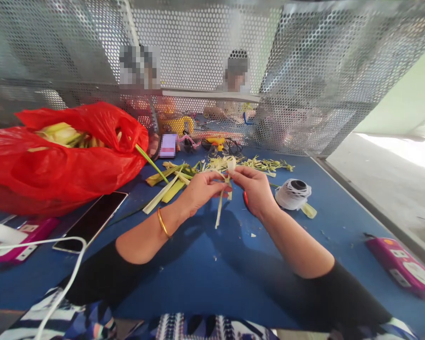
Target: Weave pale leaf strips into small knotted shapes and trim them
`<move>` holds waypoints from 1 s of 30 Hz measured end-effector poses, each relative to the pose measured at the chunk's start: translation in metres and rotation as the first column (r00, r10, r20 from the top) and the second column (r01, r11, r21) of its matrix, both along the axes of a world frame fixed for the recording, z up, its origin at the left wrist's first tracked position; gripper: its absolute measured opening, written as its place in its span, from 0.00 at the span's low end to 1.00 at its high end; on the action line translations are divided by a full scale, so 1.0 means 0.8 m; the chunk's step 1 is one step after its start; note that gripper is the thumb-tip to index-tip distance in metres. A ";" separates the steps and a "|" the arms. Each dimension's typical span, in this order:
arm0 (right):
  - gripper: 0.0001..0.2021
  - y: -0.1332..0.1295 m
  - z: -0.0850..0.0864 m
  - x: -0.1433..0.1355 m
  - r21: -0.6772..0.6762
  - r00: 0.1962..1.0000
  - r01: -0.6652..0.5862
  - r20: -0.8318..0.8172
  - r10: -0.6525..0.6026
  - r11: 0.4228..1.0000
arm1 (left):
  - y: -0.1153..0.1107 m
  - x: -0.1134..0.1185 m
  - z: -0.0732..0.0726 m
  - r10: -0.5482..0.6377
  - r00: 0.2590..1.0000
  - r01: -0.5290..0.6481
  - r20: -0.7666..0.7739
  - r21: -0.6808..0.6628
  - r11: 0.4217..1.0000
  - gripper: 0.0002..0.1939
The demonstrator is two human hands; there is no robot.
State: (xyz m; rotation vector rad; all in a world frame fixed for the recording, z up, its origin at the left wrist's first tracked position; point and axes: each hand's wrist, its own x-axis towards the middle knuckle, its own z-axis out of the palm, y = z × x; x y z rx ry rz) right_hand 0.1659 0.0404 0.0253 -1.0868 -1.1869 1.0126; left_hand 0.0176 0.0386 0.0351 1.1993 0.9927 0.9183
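Observation:
Between my two hands is a pale leaf strip [219,211], folded or knotted at the top, with a narrow end hanging down. My left hand [206,189] pinches it from the left, a gold bangle on that wrist. From the right, my right hand [251,186] grips the upper part with thumb and fingers. Something red and small [245,199] shows by my right palm; its kind is hidden. Behind the hands lies a heap of shredded leaf pieces [221,163], with longer green and yellow strips [173,190] to the left.
A red plastic bag [67,165] of leaf material fills the left, near a phone [92,222] and a pink power strip [24,241] with a white cable. A white thread spool [293,194] stands right. Another pink strip [403,264] lies far right. Perforated metal screens the back; people sit beyond.

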 end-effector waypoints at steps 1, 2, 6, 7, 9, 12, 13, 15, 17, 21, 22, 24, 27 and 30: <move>0.10 0.000 0.002 0.002 0.018 1.000 0.017 0.008 -0.017 1.000 | 0.002 -0.002 0.000 0.020 0.999 -0.019 -0.029 0.026 0.999 0.07; 0.10 0.001 0.004 0.005 0.047 0.999 0.039 0.034 -0.040 0.998 | 0.004 -0.004 0.000 0.048 0.996 -0.043 -0.072 0.068 0.997 0.09; 0.10 0.002 0.011 0.015 0.182 0.970 0.102 0.200 -0.139 0.978 | 0.014 -0.013 -0.003 0.244 0.927 -0.125 -0.284 0.381 0.916 0.07; 0.10 0.002 0.012 0.016 0.192 0.963 0.095 0.231 -0.139 0.977 | 0.015 -0.014 -0.004 0.302 0.903 -0.132 -0.305 0.471 0.872 0.06; 0.10 0.002 0.014 0.017 0.184 0.956 0.054 0.276 -0.105 0.981 | 0.017 -0.015 -0.007 0.360 0.880 -0.112 -0.311 0.600 0.792 0.07; 0.10 0.001 0.014 0.016 0.138 0.940 -0.054 0.341 0.004 0.989 | 0.018 -0.012 -0.012 0.359 0.883 -0.071 -0.302 0.670 0.739 0.11; 0.10 0.000 0.013 0.015 0.129 0.931 -0.082 0.365 0.030 0.988 | 0.018 -0.011 -0.013 0.345 0.889 -0.059 -0.302 0.670 0.740 0.12; 0.10 0.001 0.011 0.014 0.125 0.912 -0.114 0.407 0.054 0.986 | 0.018 -0.009 -0.017 0.246 0.921 -0.010 -0.301 0.613 0.790 0.11; 0.10 0.001 0.009 0.014 0.128 0.893 -0.121 0.448 0.051 0.984 | 0.018 -0.006 -0.021 0.046 0.965 0.086 -0.258 0.477 0.875 0.08; 0.09 0.000 0.006 0.014 0.127 0.838 -0.135 0.543 0.045 0.983 | 0.017 -0.003 -0.023 -0.180 0.980 0.193 -0.080 0.219 0.956 0.08; 0.09 0.000 0.006 0.015 0.128 0.826 -0.137 0.562 0.042 0.982 | 0.016 -0.003 -0.023 -0.185 0.981 0.192 -0.054 0.176 0.965 0.09; 0.07 0.000 0.007 0.016 0.138 0.813 -0.125 0.583 0.021 0.982 | 0.015 -0.005 -0.020 -0.191 0.981 0.192 -0.014 0.098 0.977 0.09; 0.05 0.000 0.005 0.015 0.176 0.818 -0.098 0.575 -0.022 0.980 | 0.014 -0.009 -0.017 -0.246 0.968 0.247 0.050 -0.024 0.969 0.09; 0.05 0.001 0.001 0.012 0.184 0.826 -0.126 0.563 0.000 0.975 | 0.012 -0.008 -0.020 -0.259 0.963 0.264 0.068 -0.068 0.962 0.11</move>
